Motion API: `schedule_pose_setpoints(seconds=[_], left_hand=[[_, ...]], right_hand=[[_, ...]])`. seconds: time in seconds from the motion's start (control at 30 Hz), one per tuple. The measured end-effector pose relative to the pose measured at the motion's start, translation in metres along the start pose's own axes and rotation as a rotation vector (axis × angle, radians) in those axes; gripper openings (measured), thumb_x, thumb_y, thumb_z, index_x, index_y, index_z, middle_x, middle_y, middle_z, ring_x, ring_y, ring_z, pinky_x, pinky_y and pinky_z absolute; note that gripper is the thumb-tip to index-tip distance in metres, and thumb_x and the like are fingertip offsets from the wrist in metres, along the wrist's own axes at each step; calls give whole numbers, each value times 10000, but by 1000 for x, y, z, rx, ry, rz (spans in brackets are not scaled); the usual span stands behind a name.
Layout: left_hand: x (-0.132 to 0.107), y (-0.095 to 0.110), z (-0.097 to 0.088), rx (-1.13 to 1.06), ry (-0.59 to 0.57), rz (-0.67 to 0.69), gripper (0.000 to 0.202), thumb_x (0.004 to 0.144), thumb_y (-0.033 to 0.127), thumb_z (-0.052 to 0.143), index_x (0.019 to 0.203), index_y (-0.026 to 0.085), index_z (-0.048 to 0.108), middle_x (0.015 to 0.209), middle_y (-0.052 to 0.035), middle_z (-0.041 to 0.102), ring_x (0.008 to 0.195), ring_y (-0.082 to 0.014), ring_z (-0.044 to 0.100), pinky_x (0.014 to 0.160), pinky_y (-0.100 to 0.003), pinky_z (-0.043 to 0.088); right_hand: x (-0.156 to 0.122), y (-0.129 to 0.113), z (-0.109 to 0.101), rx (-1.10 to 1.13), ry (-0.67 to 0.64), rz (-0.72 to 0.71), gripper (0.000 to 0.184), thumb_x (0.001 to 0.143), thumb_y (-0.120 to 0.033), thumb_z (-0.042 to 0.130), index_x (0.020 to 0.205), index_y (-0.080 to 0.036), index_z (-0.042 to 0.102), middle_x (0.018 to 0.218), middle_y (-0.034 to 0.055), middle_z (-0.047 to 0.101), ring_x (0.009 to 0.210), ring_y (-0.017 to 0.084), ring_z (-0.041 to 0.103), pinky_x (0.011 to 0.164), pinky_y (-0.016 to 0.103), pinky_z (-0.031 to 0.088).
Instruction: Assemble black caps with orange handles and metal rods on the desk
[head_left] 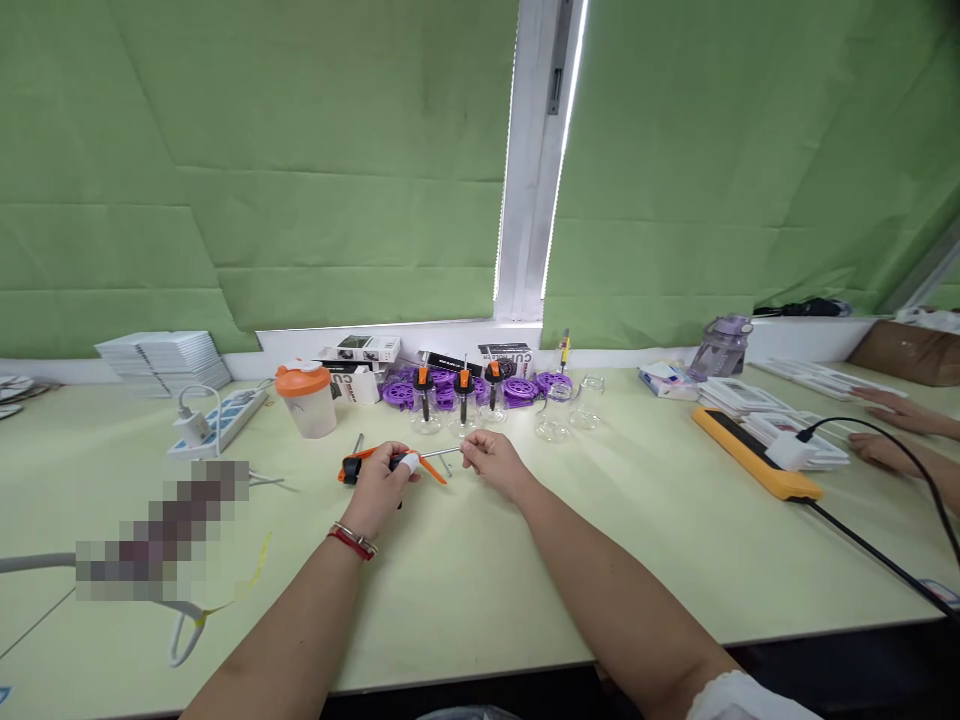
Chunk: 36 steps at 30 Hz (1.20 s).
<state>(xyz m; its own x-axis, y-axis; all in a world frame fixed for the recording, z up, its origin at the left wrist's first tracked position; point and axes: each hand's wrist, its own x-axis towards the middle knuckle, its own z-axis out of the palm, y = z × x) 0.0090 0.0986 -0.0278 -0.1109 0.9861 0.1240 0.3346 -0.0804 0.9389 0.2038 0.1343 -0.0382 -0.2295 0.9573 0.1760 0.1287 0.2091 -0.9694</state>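
Note:
My left hand (379, 483) is closed round an orange and black tool handle (358, 463) lying low over the pale green table (525, 560). A thin metal rod (441, 453) sticks out of the handle to the right. My right hand (491, 462) pinches the rod's far end. A red and silver bracelet sits on my left wrist, and a white tape wraps one left fingertip. Just beyond my hands stand three small clear jars with orange and black tops (459, 400).
An orange-lidded cup (306, 398) and a white power strip (217, 420) stand at the left. Purple plastic wheels (517, 388), empty glass jars (570, 408) and small boxes line the back. A yellow power strip (754, 455) with black cable lies right, near another person's hands (892, 425).

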Motion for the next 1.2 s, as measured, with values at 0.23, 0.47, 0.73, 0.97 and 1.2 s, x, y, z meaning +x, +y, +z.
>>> schedule_pose_setpoints(seconds=[0.23, 0.47, 0.73, 0.97, 1.2], left_hand=[[-1, -1, 1, 11, -4, 5, 255, 743, 403, 553, 871, 182, 544, 774, -21, 604, 752, -206, 665, 429, -190, 341], [-1, -2, 1, 41, -13, 8, 258, 741, 410, 558, 872, 188, 550, 753, -26, 619, 740, -206, 661, 442, -197, 355], [-1, 0, 1, 102, -35, -14, 233, 738, 376, 534, 877, 189, 544, 760, -17, 573, 657, -175, 622, 437, -209, 364], [0, -8, 1, 207, -107, 57, 253, 752, 428, 520, 803, 183, 563, 643, 20, 511, 536, -125, 448, 498, -235, 346], [-1, -8, 1, 232, -150, 101, 384, 693, 483, 599, 941, 190, 620, 784, -16, 605, 660, -164, 509, 590, -260, 398]], right_hand=[[1, 3, -1, -7, -4, 29, 180, 784, -323, 505, 670, -186, 526, 605, -19, 584, 468, 78, 357, 494, 217, 310], [2, 5, -1, -8, -36, 48, 208, 784, -316, 485, 629, -182, 516, 572, -14, 567, 472, 83, 356, 494, 220, 304], [4, 8, -2, -27, -53, 70, 222, 785, -340, 488, 636, -179, 522, 588, -5, 583, 471, 83, 351, 483, 219, 291], [4, 6, -3, 0, -44, 129, 199, 775, -324, 510, 643, -177, 532, 579, -5, 588, 474, 86, 376, 493, 222, 303], [6, 11, -3, 7, -52, 132, 208, 769, -328, 517, 635, -171, 541, 551, -9, 573, 466, 83, 372, 486, 217, 299]])
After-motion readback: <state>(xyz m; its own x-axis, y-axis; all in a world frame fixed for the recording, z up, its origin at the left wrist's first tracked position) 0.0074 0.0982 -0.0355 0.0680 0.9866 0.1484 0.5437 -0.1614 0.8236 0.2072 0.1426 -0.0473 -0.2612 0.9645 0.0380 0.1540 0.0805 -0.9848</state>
